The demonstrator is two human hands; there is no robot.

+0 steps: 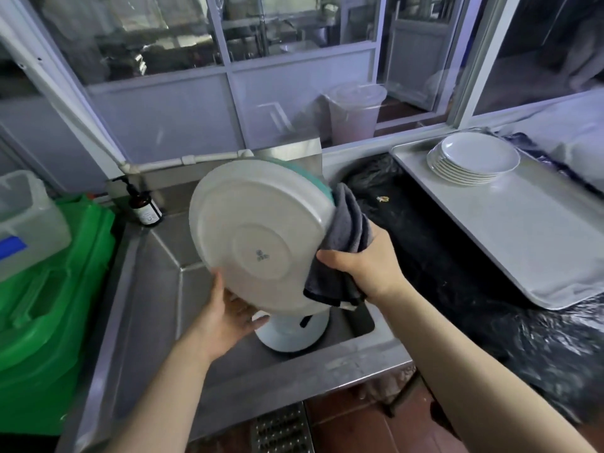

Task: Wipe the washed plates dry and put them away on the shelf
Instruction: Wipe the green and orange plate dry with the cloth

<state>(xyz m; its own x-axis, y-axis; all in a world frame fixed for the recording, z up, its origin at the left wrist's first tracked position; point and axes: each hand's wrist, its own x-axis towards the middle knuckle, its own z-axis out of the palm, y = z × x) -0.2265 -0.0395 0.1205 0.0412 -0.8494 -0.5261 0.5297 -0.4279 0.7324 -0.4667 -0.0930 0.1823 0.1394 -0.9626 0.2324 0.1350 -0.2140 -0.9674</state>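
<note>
I hold a white plate (pixel 258 233) tilted over the steel sink (pixel 157 289), its underside with a small blue mark facing me. My left hand (pixel 225 318) grips its lower rim. My right hand (pixel 366 259) presses a grey cloth (pixel 340 243) against the plate's right edge; the cloth folds around to the hidden front side. Below the held plate another white plate (pixel 287 335) stands in the sink, partly hidden. A stack of several white plates (pixel 474 161) rests on a metal tray (pixel 523 230) to the right.
A brown pump bottle (pixel 145 207) stands at the sink's back left corner. A green bin (pixel 49 305) with a clear container (pixel 26 217) on it is at the left. Black plastic sheeting (pixel 441 273) covers the counter under the tray. Glass window panels (pixel 163 60) rise behind.
</note>
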